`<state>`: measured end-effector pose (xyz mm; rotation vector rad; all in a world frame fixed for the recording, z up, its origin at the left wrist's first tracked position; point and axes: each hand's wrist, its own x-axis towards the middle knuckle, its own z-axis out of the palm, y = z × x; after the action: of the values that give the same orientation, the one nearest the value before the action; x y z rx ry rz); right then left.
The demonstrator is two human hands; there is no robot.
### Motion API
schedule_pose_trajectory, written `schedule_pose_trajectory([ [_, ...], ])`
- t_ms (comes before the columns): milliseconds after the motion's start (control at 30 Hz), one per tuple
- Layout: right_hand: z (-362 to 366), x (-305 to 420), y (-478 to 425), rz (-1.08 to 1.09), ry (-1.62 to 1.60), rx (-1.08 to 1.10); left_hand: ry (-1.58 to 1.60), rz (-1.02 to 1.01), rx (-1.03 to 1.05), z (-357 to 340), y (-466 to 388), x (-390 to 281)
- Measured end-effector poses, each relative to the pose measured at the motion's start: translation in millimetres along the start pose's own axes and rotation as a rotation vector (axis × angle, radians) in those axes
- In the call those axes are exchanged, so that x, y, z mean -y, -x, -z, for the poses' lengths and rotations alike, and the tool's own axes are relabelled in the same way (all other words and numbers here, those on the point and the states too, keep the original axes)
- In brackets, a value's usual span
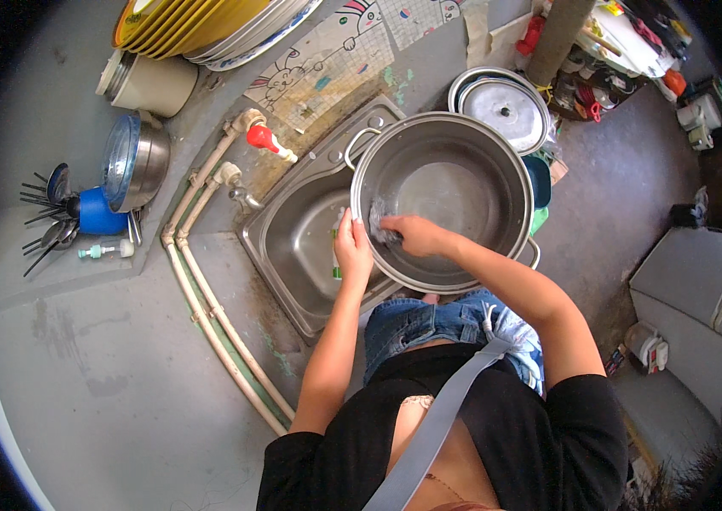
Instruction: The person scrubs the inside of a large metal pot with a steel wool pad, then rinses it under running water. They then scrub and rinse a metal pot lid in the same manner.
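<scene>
A large two-handled metal stockpot [440,198] is tilted with its mouth towards me, over the right part of a stainless steel sink [300,239]. My left hand [353,252] grips the pot's left rim. Inside the pot, my right hand [419,235] presses a greyish scouring pad [381,220] against the inner wall near that rim; the fingers partly cover the pad. One loop handle [361,144] sticks out at the upper left and another [533,253] at the lower right. A bottle with a green label [336,252] shows in the sink, partly behind my left hand.
Two taps, one with a red fitting [262,137] and one metal [247,199], stand left of the sink beside pipes [233,345]. Pot lids [504,112] lie beyond the pot. Stacked plates [188,29], a steel bowl [150,163] and a blue utensil holder [102,212] sit at upper left.
</scene>
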<state>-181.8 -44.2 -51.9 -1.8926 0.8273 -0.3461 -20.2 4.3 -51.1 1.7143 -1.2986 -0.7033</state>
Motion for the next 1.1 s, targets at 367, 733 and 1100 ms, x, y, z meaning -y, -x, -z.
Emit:
schedule_pose_trajectory([
  [367,18.1,18.7,9.7,-0.082,-0.076,0.13,0.008,0.077,0.001,2.6,-1.3,-23.3],
  [733,28.6,20.1,40.3,0.136,-0.021,0.291,0.073,0.047,-0.078,3.5,-3.4,-4.4],
  [1100,12.0,17.3,30.7,0.082,-0.1,0.218,0.081,0.104,0.003,5.8,-5.7,-6.8],
])
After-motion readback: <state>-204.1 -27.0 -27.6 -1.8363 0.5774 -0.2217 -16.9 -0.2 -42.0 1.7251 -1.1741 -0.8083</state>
